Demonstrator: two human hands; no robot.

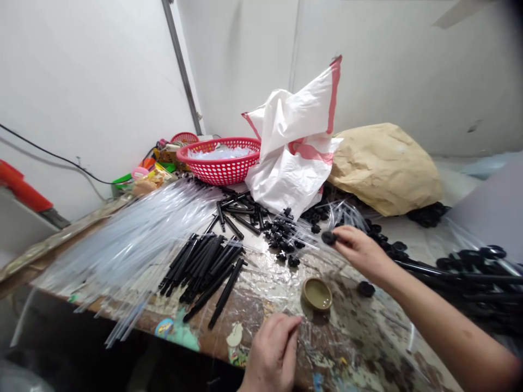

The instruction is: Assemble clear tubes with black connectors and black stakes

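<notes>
My right hand (359, 250) reaches over the table and pinches a round black plastic cap (328, 238) between thumb and fingertips. Below it stands a small round cup (316, 295) with clear liquid inside. My left hand (273, 348) is near the front edge, thumb and fingers pressed together; whatever it may hold is too small or hidden to name. A heap of small black fittings (281, 237) lies just left of the cap. Another black cap (365, 289) rests below my right forearm. Black plastic tubes (210, 267) lie in a pile to the left of the cup.
Long clear thin tubes (122, 245) spread across the left side. A red basket (218, 170) of translucent pieces stands at the back, beside a white sack (290, 147) and a brown paper bag (384, 163). More black parts (469, 267) crowd the right side.
</notes>
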